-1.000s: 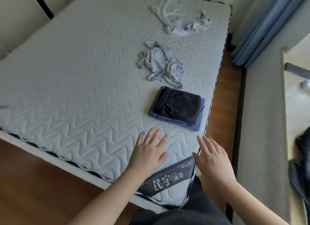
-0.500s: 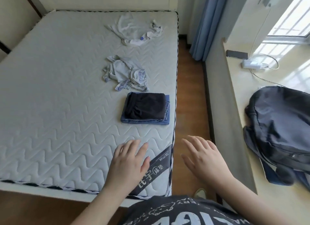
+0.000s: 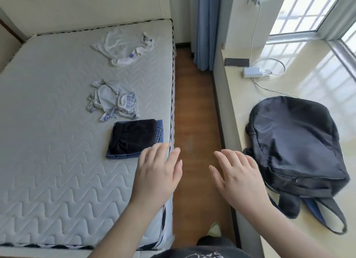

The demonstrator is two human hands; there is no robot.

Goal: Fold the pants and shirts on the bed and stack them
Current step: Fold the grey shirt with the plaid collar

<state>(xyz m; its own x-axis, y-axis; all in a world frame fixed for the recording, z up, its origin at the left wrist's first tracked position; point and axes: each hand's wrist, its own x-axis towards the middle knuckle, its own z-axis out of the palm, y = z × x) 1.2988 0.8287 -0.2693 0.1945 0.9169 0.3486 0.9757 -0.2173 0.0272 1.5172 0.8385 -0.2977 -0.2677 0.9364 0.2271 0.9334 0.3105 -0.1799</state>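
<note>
1. Your left hand point(image 3: 157, 173) is palm-down over the near right edge of the bed point(image 3: 48, 161), fingers point(image 3: 152, 151) straight and loosely spread, holding nothing. Can't tell if it's actually touching the mattress or just above it.
2. Your right hand point(image 3: 238, 173) is out over the strip of wood floor point(image 3: 194, 107) between the bed and the window ledge point(image 3: 327, 113), also flat, fingers relaxed and a bit apart, nothing in it.
3. Folded stack so far: black pants point(image 3: 133, 136) sitting on top of folded blue jeans point(image 3: 123, 156), squared up near the bed's right edge, just beyond your left fingertips.
4. Just behind that stack there's a crumpled light shirt with blue plaid trim point(image 3: 113, 101), not folded yet, almost touching the stack's far edge.
5. Further up the bed, near the headboard end, a white shirt point(image 3: 123, 47) lies in a loose heap, also unfolded, well apart from the other pile.
6. On the ledge to your right: a dark backpack point(image 3: 294, 142) lying flat, a white power strip point(image 3: 254, 72) with a cable running up to the wall socket, and a small dark rectangular thing behind it.
7. Blue curtain point(image 3: 207, 26) hangs at the far end of the floor strip.
</note>
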